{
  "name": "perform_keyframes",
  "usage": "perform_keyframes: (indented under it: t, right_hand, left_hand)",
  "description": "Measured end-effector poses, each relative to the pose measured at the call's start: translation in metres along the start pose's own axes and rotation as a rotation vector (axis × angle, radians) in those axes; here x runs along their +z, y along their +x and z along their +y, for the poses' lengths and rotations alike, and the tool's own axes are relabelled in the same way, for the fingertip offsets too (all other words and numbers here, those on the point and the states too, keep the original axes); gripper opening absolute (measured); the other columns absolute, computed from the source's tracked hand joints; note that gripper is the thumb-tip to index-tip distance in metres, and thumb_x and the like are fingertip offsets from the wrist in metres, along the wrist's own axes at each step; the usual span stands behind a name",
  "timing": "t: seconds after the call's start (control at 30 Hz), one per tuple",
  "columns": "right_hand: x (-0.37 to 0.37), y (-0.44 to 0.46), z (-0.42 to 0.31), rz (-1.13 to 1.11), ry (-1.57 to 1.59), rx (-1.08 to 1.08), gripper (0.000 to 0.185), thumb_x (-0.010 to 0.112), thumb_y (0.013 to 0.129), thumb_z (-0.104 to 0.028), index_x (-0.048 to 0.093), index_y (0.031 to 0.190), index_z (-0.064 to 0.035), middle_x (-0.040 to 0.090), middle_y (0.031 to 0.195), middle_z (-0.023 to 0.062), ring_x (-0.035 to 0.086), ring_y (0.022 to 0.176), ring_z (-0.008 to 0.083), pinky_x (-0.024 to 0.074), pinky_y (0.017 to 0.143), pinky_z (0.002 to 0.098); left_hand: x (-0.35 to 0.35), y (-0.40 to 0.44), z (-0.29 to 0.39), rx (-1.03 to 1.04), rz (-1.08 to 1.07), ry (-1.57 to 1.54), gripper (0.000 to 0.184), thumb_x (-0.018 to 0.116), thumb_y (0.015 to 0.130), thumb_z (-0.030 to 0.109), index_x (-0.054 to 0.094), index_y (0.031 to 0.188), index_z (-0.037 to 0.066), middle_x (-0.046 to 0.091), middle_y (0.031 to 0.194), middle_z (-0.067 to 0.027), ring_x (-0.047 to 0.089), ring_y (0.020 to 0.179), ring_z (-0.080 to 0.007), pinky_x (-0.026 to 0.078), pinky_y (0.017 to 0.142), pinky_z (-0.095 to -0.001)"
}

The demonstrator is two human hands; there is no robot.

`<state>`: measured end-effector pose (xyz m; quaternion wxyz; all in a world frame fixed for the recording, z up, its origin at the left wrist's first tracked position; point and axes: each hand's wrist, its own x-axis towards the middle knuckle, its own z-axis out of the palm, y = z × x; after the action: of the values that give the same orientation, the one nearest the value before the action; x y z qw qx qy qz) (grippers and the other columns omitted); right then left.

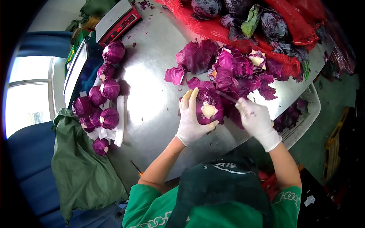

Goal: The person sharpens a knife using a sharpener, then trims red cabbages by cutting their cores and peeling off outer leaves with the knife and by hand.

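My gloved left hand [192,119] is cupped round the left side of a red cabbage [213,108] on the metal table, thumb along its near edge. The cabbage's pale cut stem faces up. In my closed, gloved right hand [255,121] is a knife [227,96]; its thin blade reaches left to the far right side of the cabbage, and its handle is hidden in the fist. Loose purple outer leaves [199,57] lie beyond and to the right of the cabbage. Among them sits a pale cut stem piece [257,60].
Several trimmed red cabbages [110,89] stand along the table's left side, by a red scale [118,24]. A red mesh sack [296,22] with untrimmed cabbages [273,26] lies at the far right. Below the right edge is a white crate [315,110] holding leaves.
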<state>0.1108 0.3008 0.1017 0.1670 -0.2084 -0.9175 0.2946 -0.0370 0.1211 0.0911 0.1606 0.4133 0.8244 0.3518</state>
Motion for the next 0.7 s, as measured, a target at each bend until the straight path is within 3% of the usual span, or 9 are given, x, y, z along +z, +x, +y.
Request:
perform_keyframes:
  t: [0.07,0.1,0.23,0.53,0.6,0.7]
  right_hand:
    - [-0.002,-0.008,-0.01,-0.056,0.085,0.017,0.006,0.067,0.089,-0.019,0.07,0.091,-0.0137,0.059,0.067,0.0115,0.062,0.059,0.0323,0.0479,0.05,0.0398]
    - [-0.003,-0.01,-0.013,-0.087,0.079,-0.001,0.006,0.066,0.089,-0.018,0.068,0.091,-0.0137,0.059,0.067,0.0107,0.062,0.059,0.0315,0.0481,0.05,0.0395]
    - [-0.002,-0.01,-0.015,-0.19,-0.077,-0.081,0.006,0.062,0.087,-0.015,0.063,0.093,-0.0141,0.059,0.067,0.0078,0.063,0.059,0.0278,0.0487,0.05,0.0385]
    - [0.019,-0.01,-0.009,-0.085,-0.175,-0.026,0.018,0.062,0.081,-0.012,0.061,0.098,-0.015,0.058,0.069,0.0067,0.062,0.06,0.0257,0.0488,0.051,0.0391]
    - [0.022,-0.009,-0.009,-0.067,-0.168,-0.011,0.016,0.061,0.082,-0.012,0.061,0.098,-0.0152,0.058,0.069,0.0066,0.062,0.06,0.0259,0.0487,0.051,0.0395]
    - [0.024,-0.006,-0.009,-0.016,-0.174,-0.012,0.013,0.061,0.083,-0.011,0.061,0.096,-0.0139,0.06,0.069,0.0081,0.063,0.059,0.0275,0.0491,0.051,0.0402]
  left_hand:
    - [-0.001,0.0,-0.004,-0.013,-0.019,-0.069,0.117,0.088,0.056,0.027,0.021,0.149,0.004,0.029,0.142,-0.0236,0.03,0.131,-0.0415,0.027,0.111,-0.0514]
    - [-0.003,0.0,0.0,-0.013,-0.02,-0.024,0.114,0.087,0.058,0.023,0.022,0.15,0.005,0.028,0.141,-0.0241,0.032,0.133,-0.0397,0.03,0.112,-0.0471]
    - [-0.002,0.0,0.0,0.002,-0.019,-0.007,0.114,0.087,0.058,0.023,0.021,0.15,0.005,0.028,0.141,-0.0243,0.031,0.134,-0.0399,0.03,0.112,-0.0473]
    - [0.004,0.001,0.001,-0.021,0.007,-0.008,0.116,0.087,0.057,0.026,0.02,0.149,0.004,0.029,0.142,-0.0246,0.031,0.129,-0.0426,0.029,0.109,-0.052]
    - [0.003,0.002,0.005,-0.076,0.003,0.001,0.113,0.086,0.06,0.02,0.02,0.149,0.002,0.028,0.141,-0.0253,0.033,0.133,-0.0407,0.031,0.111,-0.0467]
    - [0.005,0.003,0.006,-0.109,0.019,0.024,0.113,0.086,0.058,0.021,0.021,0.149,0.002,0.029,0.14,-0.0258,0.035,0.131,-0.0411,0.032,0.111,-0.0464]
